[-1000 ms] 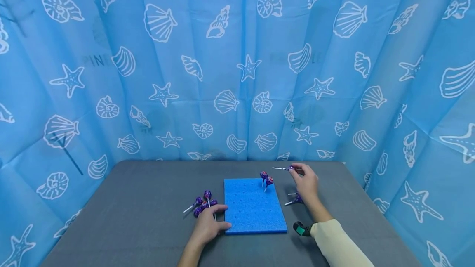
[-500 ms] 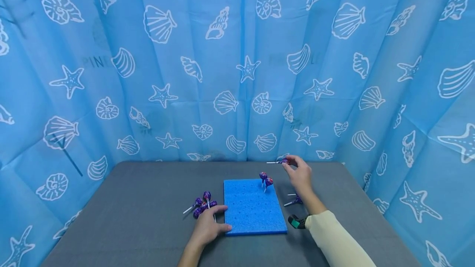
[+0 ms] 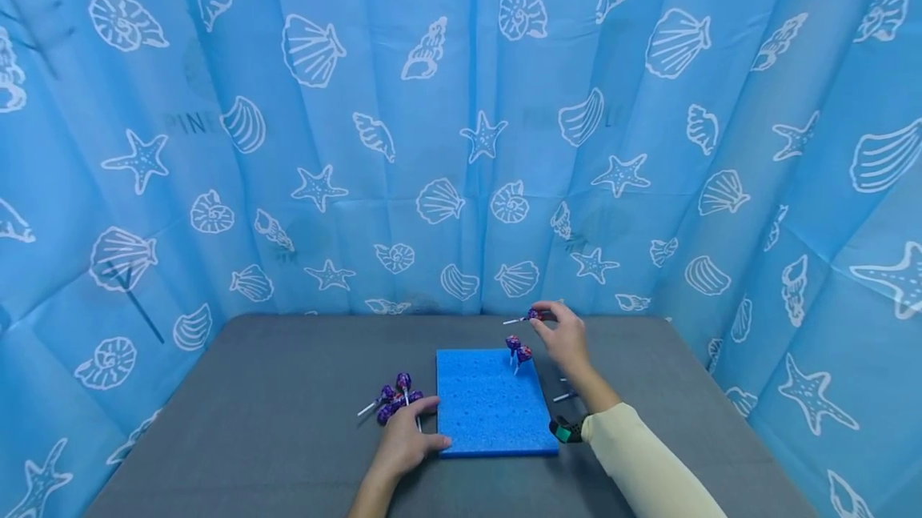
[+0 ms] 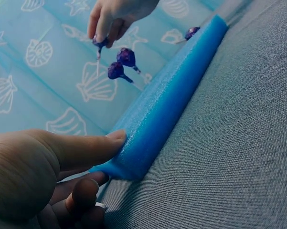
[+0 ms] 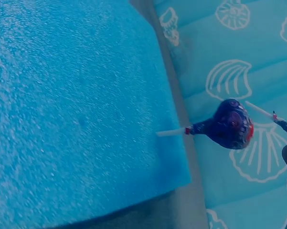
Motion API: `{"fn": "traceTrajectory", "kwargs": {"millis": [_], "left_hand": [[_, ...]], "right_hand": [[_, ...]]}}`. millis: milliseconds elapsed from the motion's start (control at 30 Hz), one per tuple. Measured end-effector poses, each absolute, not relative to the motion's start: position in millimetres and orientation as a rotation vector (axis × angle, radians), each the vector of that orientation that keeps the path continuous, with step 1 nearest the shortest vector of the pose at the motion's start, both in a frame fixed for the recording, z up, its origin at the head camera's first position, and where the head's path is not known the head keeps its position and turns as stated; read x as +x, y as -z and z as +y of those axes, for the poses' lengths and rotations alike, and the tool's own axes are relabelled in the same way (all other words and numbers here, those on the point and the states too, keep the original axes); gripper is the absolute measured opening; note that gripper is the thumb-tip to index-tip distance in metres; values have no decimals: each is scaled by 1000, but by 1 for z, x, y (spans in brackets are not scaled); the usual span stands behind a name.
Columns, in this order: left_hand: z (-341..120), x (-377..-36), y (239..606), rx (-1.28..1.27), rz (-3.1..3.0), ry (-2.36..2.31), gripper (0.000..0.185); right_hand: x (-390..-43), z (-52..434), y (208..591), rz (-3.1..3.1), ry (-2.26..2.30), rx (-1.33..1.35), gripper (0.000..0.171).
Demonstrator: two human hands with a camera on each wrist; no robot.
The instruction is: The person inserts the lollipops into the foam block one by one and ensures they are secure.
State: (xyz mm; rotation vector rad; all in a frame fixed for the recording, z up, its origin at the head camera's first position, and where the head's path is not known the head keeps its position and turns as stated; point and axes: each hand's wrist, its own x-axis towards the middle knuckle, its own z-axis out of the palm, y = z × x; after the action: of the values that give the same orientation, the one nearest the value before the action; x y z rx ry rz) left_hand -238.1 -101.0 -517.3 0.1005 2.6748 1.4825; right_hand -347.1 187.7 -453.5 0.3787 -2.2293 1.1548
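A blue foam block [image 3: 490, 414] with rows of small holes lies flat on the grey table [image 3: 288, 422]. Two purple lollipops [image 3: 512, 341] [image 3: 523, 353] stand in its far right corner. My right hand [image 3: 545, 318] hovers just above and behind them, pinching another purple lollipop [image 3: 533, 315] with its stick pointing left. My left hand [image 3: 426, 423] rests on the table, its thumb [image 4: 86, 150] pressed against the foam block [image 4: 172, 100] at the near left edge. The right wrist view shows one planted lollipop [image 5: 227, 125] above the foam block [image 5: 76, 105].
A small pile of purple lollipops [image 3: 394, 402] lies just left of the foam, beside my left hand. More lollipops' sticks [image 3: 565, 396] show on the table right of the foam, partly behind my right forearm. Blue seashell-print curtains [image 3: 461, 142] enclose the table.
My right hand has carried its lollipop left and slightly up, from right of the foam to above the two planted ones. The left hand has stayed put.
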Motion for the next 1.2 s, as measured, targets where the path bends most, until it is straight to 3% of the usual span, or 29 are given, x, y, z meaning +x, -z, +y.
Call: {"fn": "traceTrajectory", "kwargs": {"millis": [1200], "left_hand": [[-101, -235, 519, 150, 2696, -1484, 61]], "right_hand": [[-342, 155, 460, -2536, -933, 510, 19]]}}
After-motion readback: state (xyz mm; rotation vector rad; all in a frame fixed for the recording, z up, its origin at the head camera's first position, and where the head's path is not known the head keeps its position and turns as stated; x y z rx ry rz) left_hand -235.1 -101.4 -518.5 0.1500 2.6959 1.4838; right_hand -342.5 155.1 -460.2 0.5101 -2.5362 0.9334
